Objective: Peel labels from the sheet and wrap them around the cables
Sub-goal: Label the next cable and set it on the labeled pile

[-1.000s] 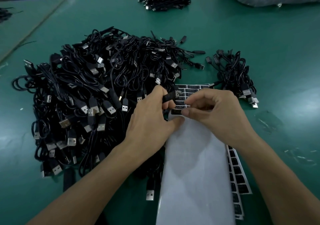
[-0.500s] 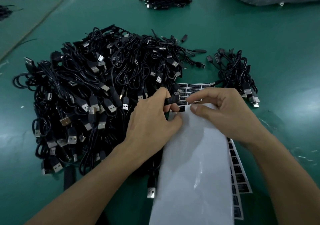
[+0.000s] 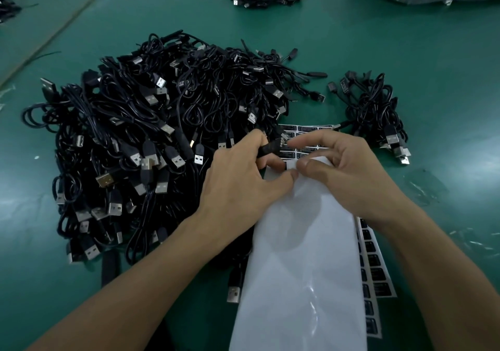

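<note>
Centre frame: left hand (image 3: 238,185) grip pinches cable (image 3: 270,147) near pin connector, just above label sheet (image 3: 305,256). Right hand (image 3: 351,172) grip pinches label (image 3: 291,164) at sheet's top edge. Judgement: lift label by corner only, keep adhesive off skin, land square on cable, wrap ends flush.

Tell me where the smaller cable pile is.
Head view: the smaller cable pile lies on the table, right of the big pile, just beyond the right hand, beside the far right corner of the label sheet.
</note>
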Available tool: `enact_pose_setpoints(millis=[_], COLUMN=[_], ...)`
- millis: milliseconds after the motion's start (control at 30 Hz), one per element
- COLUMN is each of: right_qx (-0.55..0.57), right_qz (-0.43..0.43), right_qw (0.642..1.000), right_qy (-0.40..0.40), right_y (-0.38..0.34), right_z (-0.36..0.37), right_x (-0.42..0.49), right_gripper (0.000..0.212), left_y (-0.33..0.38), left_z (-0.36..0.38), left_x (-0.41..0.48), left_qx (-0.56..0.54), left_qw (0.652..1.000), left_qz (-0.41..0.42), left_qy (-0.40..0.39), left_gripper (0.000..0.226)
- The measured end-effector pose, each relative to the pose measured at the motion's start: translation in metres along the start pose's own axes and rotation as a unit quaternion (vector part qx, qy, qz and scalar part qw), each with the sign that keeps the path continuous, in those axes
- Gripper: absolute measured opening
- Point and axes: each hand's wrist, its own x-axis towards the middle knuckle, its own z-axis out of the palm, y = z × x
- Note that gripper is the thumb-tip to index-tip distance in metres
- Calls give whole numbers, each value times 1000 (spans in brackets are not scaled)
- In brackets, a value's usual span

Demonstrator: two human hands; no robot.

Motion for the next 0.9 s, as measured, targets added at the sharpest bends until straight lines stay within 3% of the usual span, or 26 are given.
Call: enact_pose_setpoints(millis=[367, 900], right_qx=[30, 10], right_qz=[6, -9], right_qw=[999, 1000], right_qy=[9, 1], right_y=[-6, -3], right_z=[1, 0], right_x=[-3, -1], right_gripper=[22, 26], left_y=[-7, -3], left_z=[-2, -2], left_x=[7, 4], left_qx=[-163, -118], left_qw=[985, 992], left_qz=[-32, -24], left_qy=[-49, -22], left_gripper=[50, 47])
